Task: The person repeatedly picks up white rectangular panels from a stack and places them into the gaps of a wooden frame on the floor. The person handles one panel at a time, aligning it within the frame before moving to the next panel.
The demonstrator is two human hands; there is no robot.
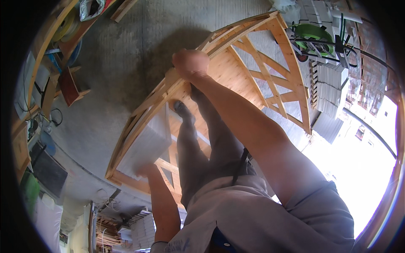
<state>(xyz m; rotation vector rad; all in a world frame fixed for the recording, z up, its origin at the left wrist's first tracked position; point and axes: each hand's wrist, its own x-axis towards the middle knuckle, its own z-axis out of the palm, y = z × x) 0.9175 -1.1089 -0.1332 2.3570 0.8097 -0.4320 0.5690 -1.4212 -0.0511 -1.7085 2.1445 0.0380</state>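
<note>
A large wooden frame [166, 95] of pale boards stands in front of me, with crossed slats at its right end and plywood inside. My right hand [190, 64] is closed over its upper rail, somewhat blurred. Lower and to the left, my left hand [147, 169] is at the bottom edge of a pale whitish sheet [149, 139] within the frame's left part. Blur smears the left fingers, so whether they grip the sheet or only touch it does not show. My legs reach in among the boards.
Concrete floor [105, 84] lies beyond the frame. Shelving with a dark red panel [68, 86] and a dark board [46, 170] lines the left. White stacked boxes [331, 88] and a green round object [313, 39] stand at the right. Stacked wood [107, 230] sits at lower left.
</note>
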